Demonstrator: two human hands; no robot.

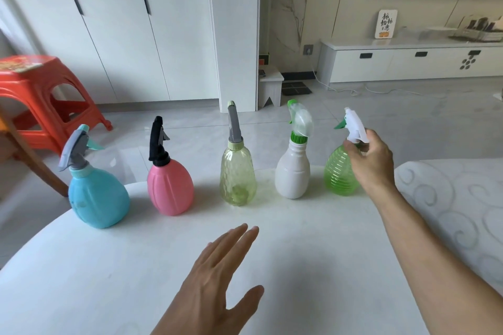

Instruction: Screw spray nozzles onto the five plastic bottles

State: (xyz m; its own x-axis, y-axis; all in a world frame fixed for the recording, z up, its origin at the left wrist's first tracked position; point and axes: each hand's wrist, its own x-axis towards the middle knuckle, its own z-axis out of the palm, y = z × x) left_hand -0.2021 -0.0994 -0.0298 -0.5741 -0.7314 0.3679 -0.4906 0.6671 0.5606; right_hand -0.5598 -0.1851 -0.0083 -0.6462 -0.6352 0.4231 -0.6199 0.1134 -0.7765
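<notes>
Left hand [215, 277] flat; five bottles [238, 174], five nozzles [353, 128].

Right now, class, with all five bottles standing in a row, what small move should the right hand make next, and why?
Probably keep twisting the white spray nozzle on the ribbed green transparent bottle: the right hand pinches it at the neck, while the other four bottles already wear nozzles and the left hand hovers open.
</notes>
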